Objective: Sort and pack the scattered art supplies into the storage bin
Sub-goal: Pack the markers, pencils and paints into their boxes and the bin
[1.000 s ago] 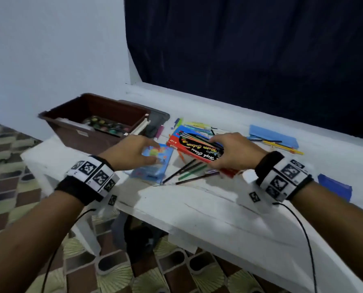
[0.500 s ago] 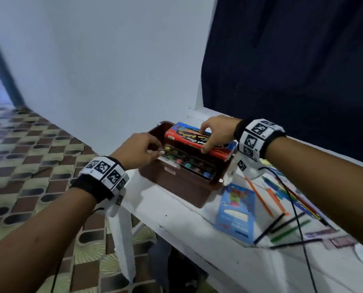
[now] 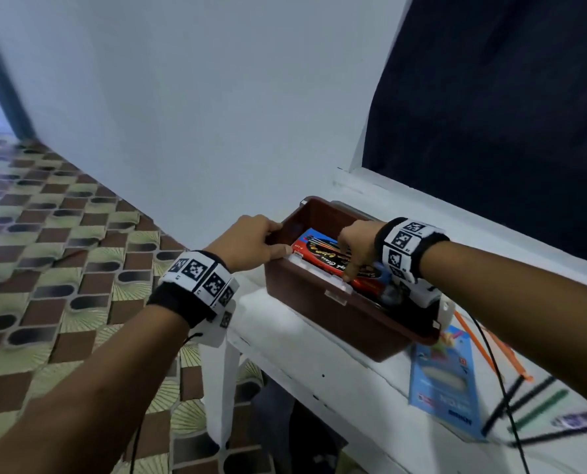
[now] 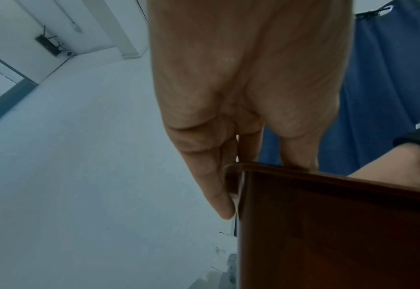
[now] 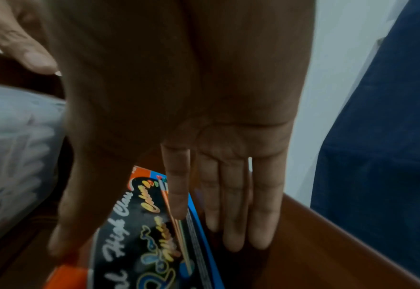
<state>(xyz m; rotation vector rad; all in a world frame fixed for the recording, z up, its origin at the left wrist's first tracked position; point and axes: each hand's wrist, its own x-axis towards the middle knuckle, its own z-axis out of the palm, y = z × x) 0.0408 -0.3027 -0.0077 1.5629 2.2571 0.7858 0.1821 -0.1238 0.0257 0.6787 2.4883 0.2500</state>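
We see the red box of coloured pencils (image 3: 333, 260) lying inside the brown storage bin (image 3: 322, 309), which sits at the left end of the white table (image 3: 319, 381). The box lies directly under our right hand (image 3: 355, 246), slanting from the far left corner of the bin toward the near right. In the right wrist view the box (image 5: 139, 234) shows its black label with coloured lettering, a blue edge along its right side, and the inner wall of the bin (image 5: 327, 254) just beyond the fingertips.

To the right of the bin, on the table, a blue packet (image 3: 444, 384) lies flat just beside the bin's near right corner. Past it lie orange sticks (image 3: 490, 347), and nearer to us black and green pencils (image 3: 538, 410), all blurred. A black cable (image 3: 497, 381) runs down from the right wrist across them.

Our right hand reaches down into the bin with its fingers (image 5: 231, 205) straight and close together, thumb spread out to the side; the thumb seems to press on the box's near edge, though the blur leaves this uncertain. Our left hand (image 3: 251, 242) grips the bin's left rim, the thumb over the top and the fingers (image 4: 214, 176) curled down its outer wall (image 4: 327, 224).
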